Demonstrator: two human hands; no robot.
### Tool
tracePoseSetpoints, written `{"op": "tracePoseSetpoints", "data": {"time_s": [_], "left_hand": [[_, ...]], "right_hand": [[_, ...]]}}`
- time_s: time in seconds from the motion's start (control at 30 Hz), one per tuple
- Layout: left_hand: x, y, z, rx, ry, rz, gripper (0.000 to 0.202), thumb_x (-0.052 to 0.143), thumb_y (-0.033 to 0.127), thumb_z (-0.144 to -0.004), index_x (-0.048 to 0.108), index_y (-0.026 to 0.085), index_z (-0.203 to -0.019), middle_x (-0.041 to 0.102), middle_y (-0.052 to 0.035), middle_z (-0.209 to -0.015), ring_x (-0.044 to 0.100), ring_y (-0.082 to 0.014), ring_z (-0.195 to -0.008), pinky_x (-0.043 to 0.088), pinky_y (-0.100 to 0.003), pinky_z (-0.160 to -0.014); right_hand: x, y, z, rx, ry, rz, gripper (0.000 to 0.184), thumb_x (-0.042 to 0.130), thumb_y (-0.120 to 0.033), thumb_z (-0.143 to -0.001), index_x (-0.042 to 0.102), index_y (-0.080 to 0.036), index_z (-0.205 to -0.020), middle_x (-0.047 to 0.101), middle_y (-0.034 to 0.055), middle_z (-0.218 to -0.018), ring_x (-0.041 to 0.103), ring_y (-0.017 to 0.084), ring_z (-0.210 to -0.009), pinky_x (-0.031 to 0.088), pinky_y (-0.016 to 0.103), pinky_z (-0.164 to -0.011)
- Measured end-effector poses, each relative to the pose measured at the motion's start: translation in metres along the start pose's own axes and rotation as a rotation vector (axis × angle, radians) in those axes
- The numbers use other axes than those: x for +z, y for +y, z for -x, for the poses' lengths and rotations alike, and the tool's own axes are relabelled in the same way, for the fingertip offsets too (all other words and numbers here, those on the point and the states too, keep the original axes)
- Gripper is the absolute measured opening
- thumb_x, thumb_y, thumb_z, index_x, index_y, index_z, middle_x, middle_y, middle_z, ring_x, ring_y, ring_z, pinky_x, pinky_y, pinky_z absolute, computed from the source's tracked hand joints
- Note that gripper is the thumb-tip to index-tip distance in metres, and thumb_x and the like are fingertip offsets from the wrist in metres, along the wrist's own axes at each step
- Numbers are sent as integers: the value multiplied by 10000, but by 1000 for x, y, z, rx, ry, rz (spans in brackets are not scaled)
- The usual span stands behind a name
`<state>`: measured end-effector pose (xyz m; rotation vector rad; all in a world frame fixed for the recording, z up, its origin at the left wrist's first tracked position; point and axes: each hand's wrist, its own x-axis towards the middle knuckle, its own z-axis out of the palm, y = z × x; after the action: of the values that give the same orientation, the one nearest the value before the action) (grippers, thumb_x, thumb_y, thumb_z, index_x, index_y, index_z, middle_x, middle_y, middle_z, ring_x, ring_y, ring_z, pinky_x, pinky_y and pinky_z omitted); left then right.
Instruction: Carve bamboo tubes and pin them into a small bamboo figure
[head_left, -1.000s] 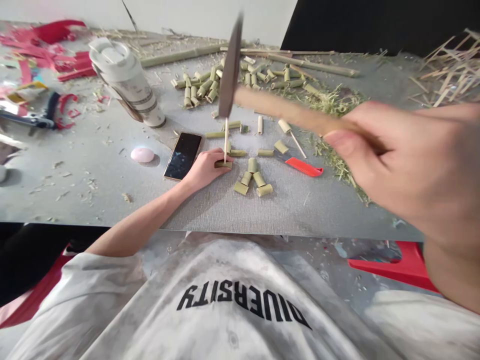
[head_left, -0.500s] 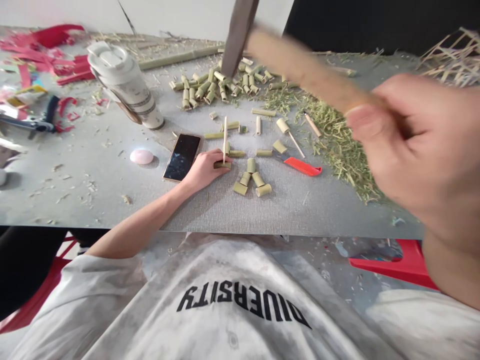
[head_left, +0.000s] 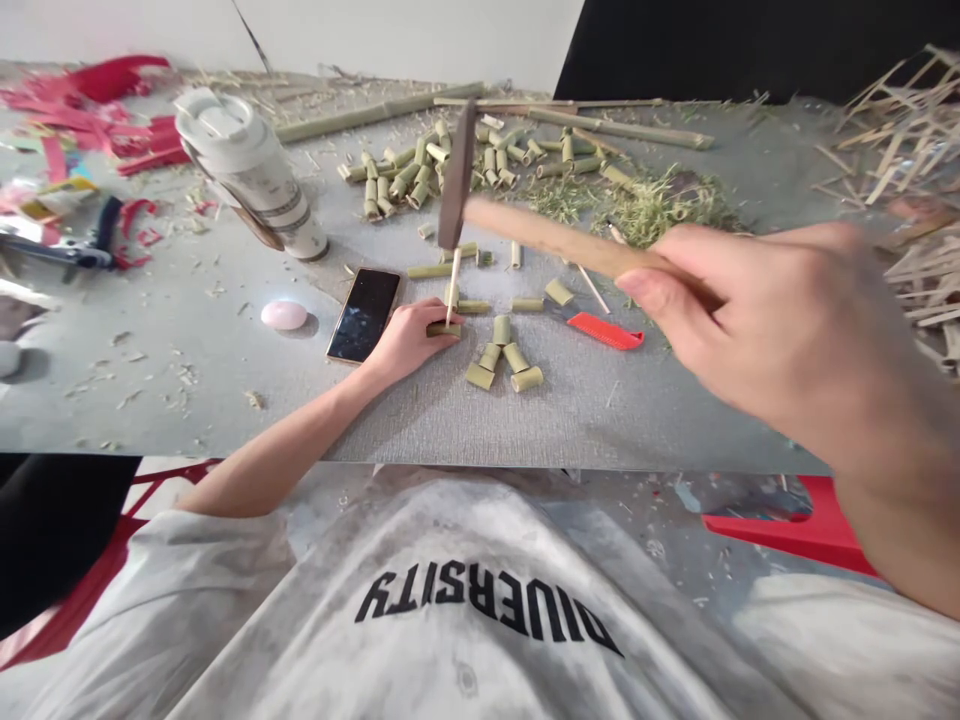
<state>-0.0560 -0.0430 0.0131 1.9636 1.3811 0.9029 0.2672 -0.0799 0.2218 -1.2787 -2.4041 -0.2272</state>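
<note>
The grey table point(head_left: 187, 390) carries a white cup point(head_left: 251, 170) and a dark phone point(head_left: 364, 313). The shirt point(head_left: 480, 610) reads "DIVERSITY". The right hand point(head_left: 787, 330) grips a hammer point(head_left: 517, 215) over a thin stick point(head_left: 452, 285), which stands in a bamboo piece point(head_left: 444, 328) pinched by the left hand point(head_left: 409, 340).

A craft workshop: table point(head_left: 600, 420) strewn with bamboo pieces point(head_left: 420, 175) and shavings point(head_left: 637, 205).

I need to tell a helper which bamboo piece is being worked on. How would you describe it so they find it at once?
Start at the dark phone lying on the grey table. Just right of it the left hand pins one short green bamboo piece. Unlike the loose pieces beside it, it has a thin pale stick standing upright in it, under the hammer held by the right hand.
</note>
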Motion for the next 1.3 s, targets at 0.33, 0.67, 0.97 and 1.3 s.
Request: {"op": "tracePoseSetpoints", "data": {"time_s": [0.33, 0.67, 0.97, 1.3], "left_hand": [[-10, 12, 2, 8, -28, 226, 250, 836, 406, -896, 861, 238, -1080, 815, -78, -1101, 756, -211, -952, 617, -372, -848], [-26, 41, 14, 150, -17, 759, 471, 982, 710, -703, 786, 296, -811, 766, -8, -852, 737, -180, -759, 635, -378, -717], [-29, 41, 13, 18, -73, 580, 612, 905, 846, -690, 768, 258, -792, 762, -36, -819, 745, -213, -761, 674, -418, -726], [-25, 38, 13, 9, -61, 622, 600, 894, 846, -712, 775, 272, -836, 742, -12, -817, 781, -215, -819, 678, -417, -771]], "right_hand": [[37, 68, 11, 360, 31, -54, 303, 621, -370, -985, 482, -260, -740, 416, -43, -591, 356, 153, -550, 256, 342, -613], [148, 146, 42, 768, -115, 66, 245, 642, -326, -955, 467, -299, -786, 278, -64, -647, 166, 185, -637, 196, 359, -688], [182, 176, 55, 809, -145, 263, 192, 630, -345, -915, 787, -263, -989, 660, 93, -774, 183, 207, -622, 233, 388, -683], [189, 177, 55, 787, -185, 371, 360, 669, -281, -938, 856, -179, -1228, 796, 188, -915, 300, 232, -602, 236, 396, -678]]}}
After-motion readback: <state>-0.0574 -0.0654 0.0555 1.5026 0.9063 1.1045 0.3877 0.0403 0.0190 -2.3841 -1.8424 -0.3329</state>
